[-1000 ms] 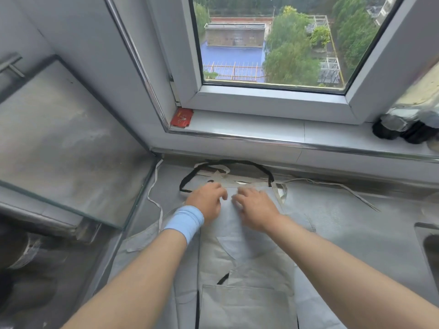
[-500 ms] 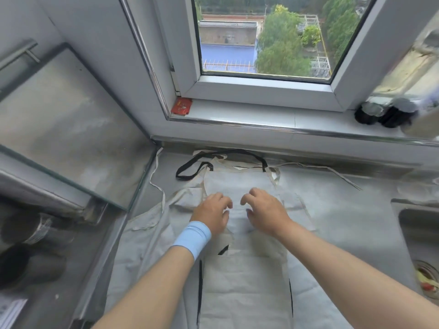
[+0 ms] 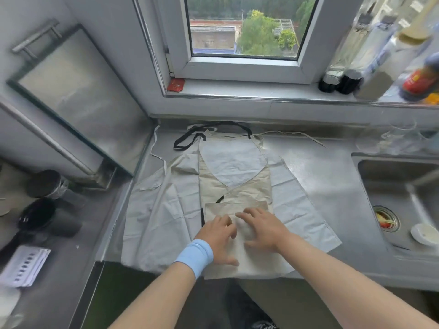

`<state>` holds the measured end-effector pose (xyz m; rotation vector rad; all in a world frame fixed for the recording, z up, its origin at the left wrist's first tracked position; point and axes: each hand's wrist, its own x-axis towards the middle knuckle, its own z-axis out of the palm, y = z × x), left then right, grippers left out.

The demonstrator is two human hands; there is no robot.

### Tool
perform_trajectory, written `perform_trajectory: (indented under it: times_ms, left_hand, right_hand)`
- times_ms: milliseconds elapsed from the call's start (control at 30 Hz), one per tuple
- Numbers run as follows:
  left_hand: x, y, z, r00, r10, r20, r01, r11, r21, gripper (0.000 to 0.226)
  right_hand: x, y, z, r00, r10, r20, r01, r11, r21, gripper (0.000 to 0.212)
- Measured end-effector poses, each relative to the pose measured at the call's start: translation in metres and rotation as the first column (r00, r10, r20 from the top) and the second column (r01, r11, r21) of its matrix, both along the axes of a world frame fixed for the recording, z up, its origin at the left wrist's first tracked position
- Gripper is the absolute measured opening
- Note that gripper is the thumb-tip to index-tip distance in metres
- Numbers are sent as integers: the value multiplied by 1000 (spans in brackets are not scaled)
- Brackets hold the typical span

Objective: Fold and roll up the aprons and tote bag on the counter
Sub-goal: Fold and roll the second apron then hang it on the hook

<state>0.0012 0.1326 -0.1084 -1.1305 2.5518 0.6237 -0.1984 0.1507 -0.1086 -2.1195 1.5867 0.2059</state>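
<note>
A white apron [image 3: 164, 217] lies spread flat on the steel counter [image 3: 337, 186], its thin ties trailing toward the back wall. On top of it lies a narrower beige apron [image 3: 235, 186], folded lengthwise, with a white bib panel and a black neck strap [image 3: 190, 138]. A beige tote bag [image 3: 247, 257] lies on the near end of the stack, reaching the counter's front edge. My left hand [image 3: 218, 236], with a blue wristband, and my right hand [image 3: 263, 229] press flat on the tote bag side by side, fingers spread.
A steel sink [image 3: 401, 200] with a drain strainer and a small white dish sits at right. Bottles [image 3: 380, 67] crowd the windowsill at upper right. At left stand a glass-fronted panel [image 3: 78, 100], dark jars and a paper sheet on a lower surface.
Both hands have slid from the bib near the back wall down the stack to the tote bag at the front edge. The view has tilted down and pulled back.
</note>
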Motion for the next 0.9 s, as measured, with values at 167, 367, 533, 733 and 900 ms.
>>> perform_trajectory:
  times_ms: [167,367,533,733,900]
  left_hand:
    - [0,37,-8,957,-217,195,243,962,-123,82]
    - [6,33,8,997,17,70,-24,994,108,39]
    - [4,12,39,989,126,76,-137,977,164,28]
    - [1,-41,80,969,244,35,-242,916,320,26]
    - [3,-88,111,969,130,209,-204,900,386,33]
  right_hand:
    - [2,22,-4,995,-4,-103,16,994,113,93]
    - [7,35,2,997,-68,-46,74,989,132,94]
    - [9,34,31,992,-121,48,100,945,311,91]
    - [-8,-13,78,988,-78,-131,121,923,364,15]
    - [-33,-63,112,986,-167,-19,160,894,418,23]
